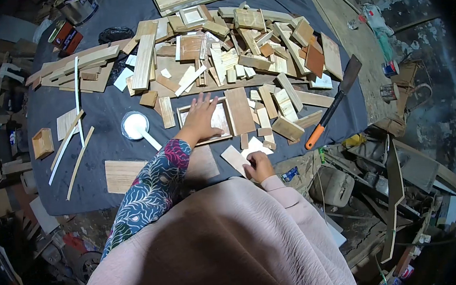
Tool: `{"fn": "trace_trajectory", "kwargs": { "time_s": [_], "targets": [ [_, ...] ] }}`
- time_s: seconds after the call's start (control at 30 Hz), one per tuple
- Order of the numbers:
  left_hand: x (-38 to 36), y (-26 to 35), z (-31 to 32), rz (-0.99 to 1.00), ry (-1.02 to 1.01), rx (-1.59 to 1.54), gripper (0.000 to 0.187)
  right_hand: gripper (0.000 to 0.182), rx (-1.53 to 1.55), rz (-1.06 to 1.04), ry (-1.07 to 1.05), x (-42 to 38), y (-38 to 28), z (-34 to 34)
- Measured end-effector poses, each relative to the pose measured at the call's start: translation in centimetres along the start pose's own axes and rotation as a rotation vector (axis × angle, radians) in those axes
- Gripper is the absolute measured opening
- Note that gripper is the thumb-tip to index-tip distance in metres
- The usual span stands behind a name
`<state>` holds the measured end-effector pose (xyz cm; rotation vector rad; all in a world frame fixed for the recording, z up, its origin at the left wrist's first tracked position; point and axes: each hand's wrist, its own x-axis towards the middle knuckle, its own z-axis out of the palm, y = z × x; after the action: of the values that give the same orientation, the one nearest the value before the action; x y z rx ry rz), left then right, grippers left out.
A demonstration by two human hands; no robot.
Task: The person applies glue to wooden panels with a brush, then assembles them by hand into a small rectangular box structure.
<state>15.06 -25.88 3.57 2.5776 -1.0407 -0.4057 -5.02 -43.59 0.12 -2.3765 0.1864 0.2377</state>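
Note:
My left hand [201,119] lies with its fingers spread over a shallow wooden tray-like frame [229,116], covering much of its inside. Against the frame's right side sits a flat brown wooden board [240,110]. Close to the table's front edge, my right hand [259,168] has its fingers curled at the end of a small pale wooden strip [234,161]. Beside that strip are white pieces [256,146]. To the left of the frame stands a round tub of white paste [134,122] with a pale stick [151,141] in it.
A heap of wood offcuts [249,18] spreads across the back of the dark cloth [58,184]. A handsaw [338,100] with an orange-tipped handle lies at the right. Long thin strips [78,96], a small wooden box [42,143] and cans [65,37] are on the left.

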Motion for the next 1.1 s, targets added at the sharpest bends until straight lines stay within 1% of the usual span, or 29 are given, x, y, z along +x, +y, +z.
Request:
{"fn": "trace_trajectory", "kwargs": {
  "time_s": [0.07, 0.1, 0.13, 0.2, 0.23, 0.27, 0.33, 0.37, 0.4, 0.47, 0.53, 0.57, 0.6, 0.67, 0.7, 0.77, 0.8, 0.87, 0.9, 0.93, 1.0, 1.03, 1.1],
  "targets": [
    [0.1, 0.0, 0.0, -0.011, -0.005, 0.013, 0.100, 0.041, -0.107, -0.022, 0.079, -0.3, -2.1, -0.1],
    [0.1, -0.1, 0.0, -0.008, -0.004, 0.012, 0.100, 0.046, -0.224, -0.061, 0.091, -0.3, -3.2, -0.3],
    [0.0, -0.1, 0.0, -0.010, 0.007, -0.002, 0.100, 0.046, -0.226, -0.057, 0.093, -0.3, -3.4, 0.4],
    [0.0, 0.1, -0.2, -0.013, 0.021, -0.015, 0.100, 0.046, -0.329, -0.003, 0.106, 0.0, -3.5, 1.4],
    [-0.1, 0.1, -0.3, -0.014, 0.023, -0.015, 0.100, 0.046, -0.289, -0.023, 0.153, 0.0, -3.3, 1.5],
    [-0.3, 0.1, -0.4, -0.015, 0.023, -0.015, 0.099, 0.046, -0.287, -0.024, 0.153, -0.1, -3.0, 1.5],
    [-0.3, -0.1, -0.6, -0.010, 0.033, -0.016, 0.099, 0.044, 0.006, -0.065, 0.254, -0.3, -1.8, 0.8],
    [-0.4, -0.2, -0.6, -0.005, 0.041, -0.021, 0.099, 0.044, 0.024, 0.024, 0.295, -0.4, -1.6, -0.1],
    [-0.4, -0.3, -0.5, -0.004, 0.039, -0.022, 0.099, 0.045, 0.185, 0.097, 0.426, -0.3, -1.7, -0.6],
    [-0.3, -0.4, -0.3, 0.004, 0.065, -0.013, 0.099, 0.046, 0.150, 0.186, 0.505, 1.3, -0.8, -1.6],
    [-0.1, 0.0, -0.2, -0.001, 0.061, -0.012, 0.099, 0.045, -0.051, 0.156, 0.449, 3.7, -0.8, -2.8],
    [-0.1, 0.2, -0.3, -0.007, 0.048, -0.014, 0.099, 0.045, -0.071, 0.122, 0.493, 5.2, -0.2, -2.5],
    [-0.2, 0.2, -0.4, -0.017, 0.034, -0.015, 0.099, 0.045, -0.067, 0.119, 0.494, 6.4, -1.3, -3.3],
    [-0.3, 0.4, -0.6, -0.023, 0.035, 0.005, 0.099, 0.048, -0.289, 0.119, 0.638, 8.5, -3.3, -4.6],
    [-0.3, 0.5, -0.8, -0.021, 0.015, 0.011, 0.099, 0.048, -0.277, 0.104, 0.633, 9.3, -3.5, -4.5],
    [-0.3, 0.5, -0.9, -0.022, -0.004, 0.020, 0.098, 0.047, -0.075, 0.062, 0.620, 10.5, -4.2, -4.3],
    [-0.3, 0.2, -0.7, -0.016, 0.004, 0.008, 0.098, 0.047, -0.066, 0.053, 0.612, 10.7, -4.7, -3.9],
    [-0.2, 0.1, -0.5, -0.004, 0.025, 0.016, 0.099, 0.042, 0.127, 0.069, 0.353, 10.8, -5.8, -3.2],
    [-0.2, 0.2, -0.4, -0.012, 0.028, 0.015, 0.099, 0.034, 0.054, -0.001, 0.405, 10.9, -5.7, -2.4],
    [-0.2, 0.4, -0.3, -0.011, 0.031, 0.017, 0.100, 0.034, 0.054, -0.008, 0.398, 11.2, -5.8, -2.1],
    [-0.3, 0.7, -0.5, -0.020, 0.036, 0.019, 0.101, 0.031, 0.017, 0.075, 0.337, 11.8, -6.2, -1.7],
    [-0.3, 0.8, -0.6, -0.013, 0.028, 0.027, 0.101, 0.026, 0.022, 0.095, 0.321, 12.0, -6.4, -1.6],
    [-0.4, 0.9, -0.6, -0.001, 0.014, 0.046, 0.101, 0.024, 0.016, 0.084, 0.295, 12.5, -6.0, -1.0]
  ]
}}
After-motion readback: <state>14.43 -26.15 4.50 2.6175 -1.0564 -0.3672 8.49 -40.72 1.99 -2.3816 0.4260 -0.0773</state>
